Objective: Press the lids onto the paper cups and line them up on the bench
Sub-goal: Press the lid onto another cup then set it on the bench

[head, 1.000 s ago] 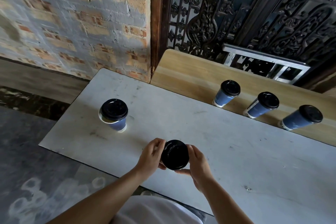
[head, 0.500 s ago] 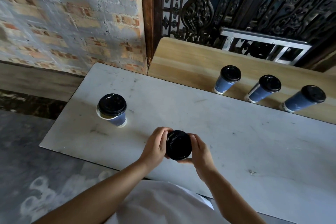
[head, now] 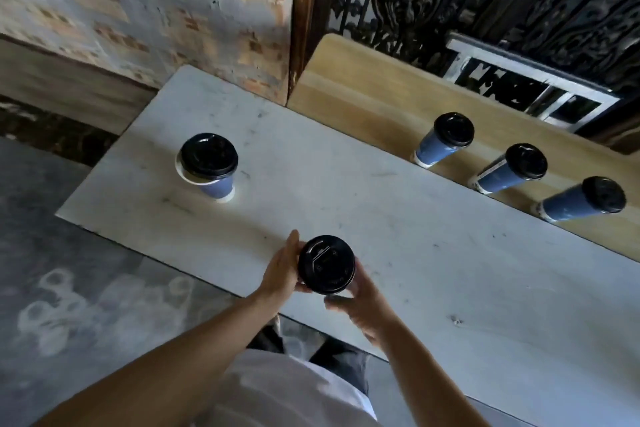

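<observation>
A paper cup with a black lid (head: 326,264) is near the front edge of the white table (head: 398,229), and only its lid shows from above. My left hand (head: 282,269) holds its left side with the fingers reaching up along it. My right hand (head: 360,298) grips it from the right and below. A second blue cup (head: 217,185) stands at the table's left with a black lid (head: 209,155) lying off-centre on its white rim. Three lidded blue cups (head: 437,148) (head: 498,178) (head: 571,206) stand in a row on the wooden bench (head: 363,94).
A brick wall and a dark wooden post rise behind the table's left part. Ornate black ironwork and a white metal frame (head: 530,80) stand behind the bench. The grey floor lies to the left, below the table's edge.
The camera has tilted, so the scene sits differently in view. My left fingers have straightened along the cup's side. Both hands stay on the lidded cup near the front edge.
</observation>
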`<state>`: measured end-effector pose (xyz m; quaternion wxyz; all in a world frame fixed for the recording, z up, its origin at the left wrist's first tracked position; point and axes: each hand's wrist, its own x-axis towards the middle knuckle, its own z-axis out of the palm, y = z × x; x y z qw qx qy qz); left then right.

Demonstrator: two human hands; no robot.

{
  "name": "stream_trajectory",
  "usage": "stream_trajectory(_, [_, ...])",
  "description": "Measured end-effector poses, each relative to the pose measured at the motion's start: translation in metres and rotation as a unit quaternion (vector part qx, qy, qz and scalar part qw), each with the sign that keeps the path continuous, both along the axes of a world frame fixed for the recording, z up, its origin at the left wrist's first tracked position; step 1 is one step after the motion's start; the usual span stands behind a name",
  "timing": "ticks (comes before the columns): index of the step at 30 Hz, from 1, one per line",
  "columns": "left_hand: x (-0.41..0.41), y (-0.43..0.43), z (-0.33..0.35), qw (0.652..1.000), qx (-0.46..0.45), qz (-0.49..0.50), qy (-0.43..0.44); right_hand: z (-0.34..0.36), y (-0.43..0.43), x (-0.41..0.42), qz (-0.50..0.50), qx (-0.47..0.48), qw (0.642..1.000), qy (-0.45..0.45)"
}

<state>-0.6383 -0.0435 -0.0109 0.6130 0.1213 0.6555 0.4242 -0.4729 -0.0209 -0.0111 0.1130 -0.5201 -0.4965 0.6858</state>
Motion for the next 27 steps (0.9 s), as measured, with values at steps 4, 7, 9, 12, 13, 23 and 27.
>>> stream_trajectory(4, [0.013, -0.013, -0.023, 0.975, 0.083, -0.030, 0.206, -0.019, 0.004, -0.008, -0.008, 0.008, 0.999, -0.050])
stream_trajectory(7, [0.005, -0.011, -0.027, 0.925, 0.095, -0.093, 0.356, -0.024, 0.018, -0.015, 0.000, 0.033, 0.997, -0.067])
stream_trajectory(9, [-0.002, -0.007, -0.041, 0.881, 0.090, -0.127, 0.446, -0.026, 0.026, -0.018, 0.011, 0.050, 0.996, -0.076])
stream_trajectory(12, [-0.006, -0.005, -0.076, 0.835, 0.040, -0.164, 0.524, -0.027, 0.037, -0.022, 0.044, 0.073, 0.989, -0.117])
stream_trajectory(13, [-0.004, -0.005, -0.084, 0.830, 0.007, -0.174, 0.531, -0.027, 0.040, -0.023, 0.060, 0.084, 0.987, -0.125])
stream_trajectory(23, [0.072, -0.007, -0.110, 0.821, -0.098, -0.137, 0.546, -0.003, 0.079, -0.006, 0.284, 0.171, 0.923, -0.193])
stream_trajectory(27, [0.090, 0.009, -0.112, 0.806, -0.157, -0.099, 0.562, -0.003, 0.093, 0.028, 0.365, 0.205, 0.877, -0.235])
